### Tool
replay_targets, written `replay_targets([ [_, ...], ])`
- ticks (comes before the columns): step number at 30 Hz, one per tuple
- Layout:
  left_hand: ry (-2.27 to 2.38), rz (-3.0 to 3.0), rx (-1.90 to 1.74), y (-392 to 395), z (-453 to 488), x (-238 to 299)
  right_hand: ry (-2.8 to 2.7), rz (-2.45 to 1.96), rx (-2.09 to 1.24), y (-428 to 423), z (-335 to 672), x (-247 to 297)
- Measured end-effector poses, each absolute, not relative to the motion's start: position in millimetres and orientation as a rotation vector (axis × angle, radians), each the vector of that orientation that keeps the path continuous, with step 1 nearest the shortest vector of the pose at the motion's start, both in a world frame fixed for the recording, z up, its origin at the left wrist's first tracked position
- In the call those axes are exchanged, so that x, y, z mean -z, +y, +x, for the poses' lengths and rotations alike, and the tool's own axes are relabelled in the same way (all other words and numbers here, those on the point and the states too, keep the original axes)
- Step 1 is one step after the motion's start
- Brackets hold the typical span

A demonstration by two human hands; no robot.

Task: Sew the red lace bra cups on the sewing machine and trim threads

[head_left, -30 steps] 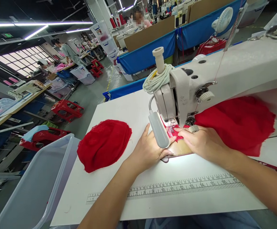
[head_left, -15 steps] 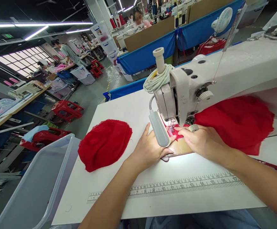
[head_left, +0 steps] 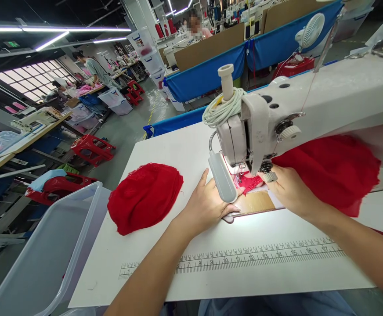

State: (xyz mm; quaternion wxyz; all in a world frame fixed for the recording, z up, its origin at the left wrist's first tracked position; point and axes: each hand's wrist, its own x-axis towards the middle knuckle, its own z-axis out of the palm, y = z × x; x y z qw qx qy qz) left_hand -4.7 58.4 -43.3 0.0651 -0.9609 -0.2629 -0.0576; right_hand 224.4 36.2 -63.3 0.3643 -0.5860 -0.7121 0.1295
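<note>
A white sewing machine (head_left: 310, 105) stands on the white table (head_left: 165, 149). Under its needle lies a small red lace piece (head_left: 249, 182). My left hand (head_left: 207, 204) lies flat on the table beside the grey lamp head (head_left: 221, 177), thumb touching the lace piece, fingers apart. My right hand (head_left: 288, 188) presses on the lace from the right, behind the presser foot; a thimble (head_left: 270, 177) sits on one finger. A large heap of red fabric (head_left: 333, 169) lies under the machine arm, past my right hand.
A stack of red lace pieces (head_left: 143, 197) lies on the table's left. A clear plastic bin (head_left: 43, 259) stands at the table's left edge. A ruler strip (head_left: 244, 259) runs along the front. Red stools (head_left: 92, 149) and other people at benches are farther off.
My right hand has slid back and to the right, uncovering the brown plate below the needle. The left hand has stayed put.
</note>
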Motion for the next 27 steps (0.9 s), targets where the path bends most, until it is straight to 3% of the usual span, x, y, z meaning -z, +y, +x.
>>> replay_targets([
  [23,-0.725,-2.898,0.228,57.9,-6.2,44.2,-1.774,-1.443,-0.416,37.6,224.6,63.3],
  [27,-0.717,-2.899,0.216,57.5,-6.7,43.7,-1.944,-1.435,-0.282,31.3,224.9,65.6],
])
